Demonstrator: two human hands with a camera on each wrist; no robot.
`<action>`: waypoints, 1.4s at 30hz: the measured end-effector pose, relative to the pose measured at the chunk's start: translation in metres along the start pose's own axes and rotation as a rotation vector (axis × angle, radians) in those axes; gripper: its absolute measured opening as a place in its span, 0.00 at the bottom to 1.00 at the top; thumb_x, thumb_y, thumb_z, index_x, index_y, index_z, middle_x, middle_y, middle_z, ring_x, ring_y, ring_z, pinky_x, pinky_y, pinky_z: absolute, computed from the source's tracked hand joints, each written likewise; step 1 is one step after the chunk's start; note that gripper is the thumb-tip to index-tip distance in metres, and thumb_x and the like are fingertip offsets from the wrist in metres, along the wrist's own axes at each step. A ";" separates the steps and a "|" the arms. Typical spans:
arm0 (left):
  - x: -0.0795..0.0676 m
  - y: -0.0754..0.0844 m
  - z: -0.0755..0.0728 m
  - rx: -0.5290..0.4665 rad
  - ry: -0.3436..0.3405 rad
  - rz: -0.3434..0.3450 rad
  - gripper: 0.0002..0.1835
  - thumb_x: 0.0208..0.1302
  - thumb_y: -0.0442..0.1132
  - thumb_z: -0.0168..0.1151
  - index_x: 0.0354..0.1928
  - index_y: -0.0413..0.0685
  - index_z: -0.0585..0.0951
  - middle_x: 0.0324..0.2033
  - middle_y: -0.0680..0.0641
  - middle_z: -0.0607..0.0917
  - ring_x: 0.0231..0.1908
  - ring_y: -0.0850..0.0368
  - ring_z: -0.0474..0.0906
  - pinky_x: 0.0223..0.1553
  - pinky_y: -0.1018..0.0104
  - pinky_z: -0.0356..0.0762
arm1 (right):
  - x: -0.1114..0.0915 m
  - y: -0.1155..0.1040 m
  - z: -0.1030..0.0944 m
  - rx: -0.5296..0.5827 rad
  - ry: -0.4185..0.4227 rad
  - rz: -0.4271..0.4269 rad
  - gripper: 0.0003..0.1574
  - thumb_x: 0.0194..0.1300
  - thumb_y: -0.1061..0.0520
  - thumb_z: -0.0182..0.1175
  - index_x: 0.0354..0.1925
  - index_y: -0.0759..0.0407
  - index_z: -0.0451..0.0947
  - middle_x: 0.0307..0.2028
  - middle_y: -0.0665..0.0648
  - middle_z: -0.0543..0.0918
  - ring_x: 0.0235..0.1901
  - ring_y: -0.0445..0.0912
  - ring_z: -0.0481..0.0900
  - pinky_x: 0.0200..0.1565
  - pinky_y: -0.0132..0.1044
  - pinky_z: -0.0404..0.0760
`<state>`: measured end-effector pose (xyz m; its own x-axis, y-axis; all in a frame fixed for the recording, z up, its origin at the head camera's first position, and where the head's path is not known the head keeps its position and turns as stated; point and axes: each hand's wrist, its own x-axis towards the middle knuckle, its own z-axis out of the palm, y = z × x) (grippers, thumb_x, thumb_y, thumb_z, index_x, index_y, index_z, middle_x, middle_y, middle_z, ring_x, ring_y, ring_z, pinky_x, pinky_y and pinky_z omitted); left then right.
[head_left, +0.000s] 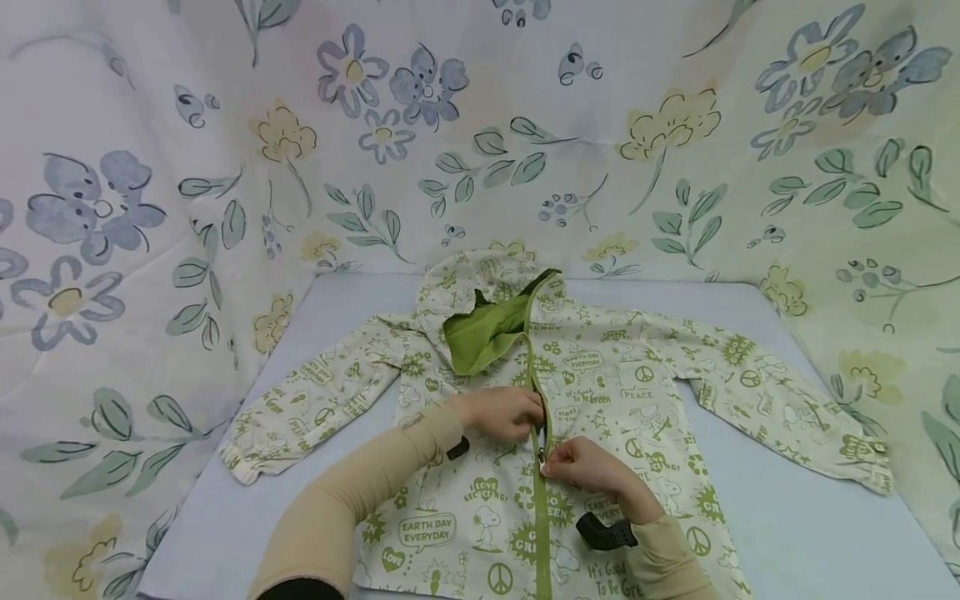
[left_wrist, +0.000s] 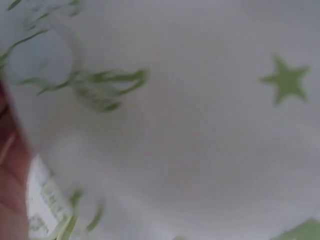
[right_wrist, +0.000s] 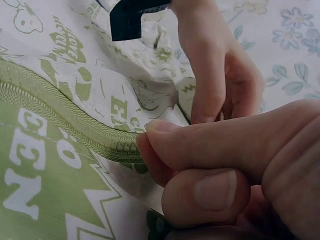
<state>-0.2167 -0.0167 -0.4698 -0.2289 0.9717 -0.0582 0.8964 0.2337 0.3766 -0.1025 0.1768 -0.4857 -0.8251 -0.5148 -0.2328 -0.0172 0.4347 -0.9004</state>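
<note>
A white hooded jacket [head_left: 600, 333] with green print lies spread out, front up, its sleeves out to both sides. Its green zipper [head_left: 542, 533] runs down the middle, parted above the hands and joined below them. My right hand [head_left: 588, 468] pinches the zipper pull between thumb and forefinger; the fingertips hide most of it in the right wrist view, where the green teeth [right_wrist: 75, 117] lead up to them. Just above, my left hand [head_left: 504, 414] grips the jacket's front edge beside the parted zipper. Printed cloth [left_wrist: 200, 125] fills most of the left wrist view.
The jacket lies on a pale table [head_left: 315, 533]. Behind and at both sides hangs a white floral cloth [head_left: 480, 125]. The hood [head_left: 487, 325] lies at the far end, its green lining showing.
</note>
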 end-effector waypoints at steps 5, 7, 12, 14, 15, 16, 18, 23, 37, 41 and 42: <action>-0.007 -0.001 -0.007 -0.117 0.007 -0.012 0.07 0.62 0.36 0.57 0.39 0.47 0.82 0.39 0.54 0.78 0.39 0.66 0.73 0.43 0.77 0.68 | 0.001 0.001 -0.004 -0.048 -0.002 -0.023 0.14 0.65 0.56 0.57 0.27 0.64 0.81 0.11 0.45 0.62 0.10 0.36 0.53 0.15 0.29 0.57; -0.008 -0.003 -0.008 -0.145 0.011 -0.009 0.04 0.61 0.36 0.60 0.37 0.48 0.82 0.36 0.55 0.78 0.38 0.66 0.74 0.42 0.77 0.68 | 0.001 0.001 -0.006 -0.048 0.001 -0.032 0.13 0.65 0.57 0.57 0.28 0.64 0.81 0.12 0.46 0.64 0.10 0.36 0.54 0.15 0.29 0.57; -0.010 -0.005 -0.011 -0.194 0.006 -0.021 0.02 0.60 0.37 0.64 0.33 0.47 0.83 0.31 0.57 0.79 0.35 0.68 0.74 0.41 0.75 0.70 | 0.001 -0.002 -0.007 -0.014 0.002 -0.029 0.13 0.65 0.57 0.58 0.30 0.65 0.81 0.13 0.47 0.66 0.10 0.35 0.55 0.15 0.29 0.57; -0.011 -0.006 -0.013 -0.236 0.006 -0.043 0.02 0.61 0.37 0.63 0.33 0.47 0.82 0.31 0.57 0.80 0.35 0.68 0.74 0.42 0.75 0.70 | 0.000 -0.002 -0.007 0.007 0.005 -0.021 0.13 0.65 0.56 0.57 0.30 0.65 0.81 0.13 0.48 0.66 0.10 0.36 0.55 0.14 0.29 0.57; -0.012 -0.007 -0.014 -0.264 0.005 -0.056 0.02 0.61 0.37 0.62 0.33 0.48 0.82 0.31 0.57 0.80 0.35 0.68 0.75 0.41 0.74 0.71 | 0.000 -0.003 -0.008 0.022 0.007 -0.018 0.13 0.66 0.56 0.57 0.31 0.66 0.81 0.13 0.48 0.66 0.10 0.36 0.55 0.14 0.29 0.57; -0.012 -0.007 -0.015 -0.291 0.003 -0.070 0.02 0.62 0.37 0.62 0.34 0.48 0.82 0.31 0.57 0.80 0.34 0.67 0.75 0.41 0.74 0.71 | 0.000 -0.003 -0.008 0.040 0.009 -0.013 0.14 0.66 0.56 0.57 0.31 0.66 0.81 0.13 0.48 0.66 0.09 0.36 0.54 0.14 0.29 0.57; -0.012 -0.008 -0.017 -0.336 -0.002 -0.092 0.02 0.63 0.36 0.60 0.34 0.49 0.82 0.31 0.58 0.80 0.34 0.66 0.76 0.39 0.75 0.72 | 0.000 -0.004 -0.009 0.078 0.013 -0.002 0.15 0.66 0.56 0.57 0.32 0.67 0.80 0.14 0.48 0.65 0.09 0.36 0.54 0.13 0.29 0.57; -0.010 -0.009 -0.024 -0.343 -0.011 -0.088 0.04 0.65 0.36 0.58 0.35 0.49 0.82 0.30 0.58 0.80 0.32 0.66 0.76 0.37 0.75 0.72 | 0.001 -0.006 -0.010 0.113 0.019 0.009 0.16 0.66 0.55 0.57 0.32 0.68 0.79 0.13 0.47 0.64 0.08 0.36 0.54 0.13 0.29 0.57; -0.002 -0.012 -0.036 -0.231 0.047 -0.077 0.03 0.63 0.36 0.60 0.33 0.50 0.82 0.31 0.59 0.80 0.33 0.68 0.75 0.39 0.75 0.71 | 0.006 -0.001 -0.011 0.054 0.068 -0.042 0.22 0.67 0.56 0.56 0.18 0.64 0.68 0.13 0.47 0.60 0.10 0.38 0.53 0.16 0.30 0.58; -0.001 -0.013 -0.038 -0.215 0.055 -0.103 0.02 0.63 0.37 0.61 0.35 0.49 0.82 0.32 0.58 0.80 0.36 0.68 0.75 0.42 0.73 0.71 | 0.006 -0.001 -0.011 0.045 0.087 -0.062 0.23 0.67 0.57 0.56 0.16 0.60 0.64 0.13 0.47 0.58 0.12 0.38 0.52 0.18 0.31 0.59; -0.001 -0.014 -0.039 -0.210 0.056 -0.111 0.02 0.63 0.37 0.61 0.35 0.49 0.82 0.33 0.58 0.80 0.37 0.68 0.75 0.43 0.73 0.71 | 0.006 -0.001 -0.011 0.039 0.096 -0.067 0.24 0.67 0.57 0.56 0.16 0.59 0.63 0.13 0.47 0.58 0.12 0.38 0.52 0.19 0.31 0.59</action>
<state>-0.2437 -0.0224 -0.4393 -0.3472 0.9358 -0.0609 0.7675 0.3209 0.5550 -0.1132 0.1813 -0.4818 -0.8730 -0.4681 -0.1367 -0.0541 0.3717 -0.9268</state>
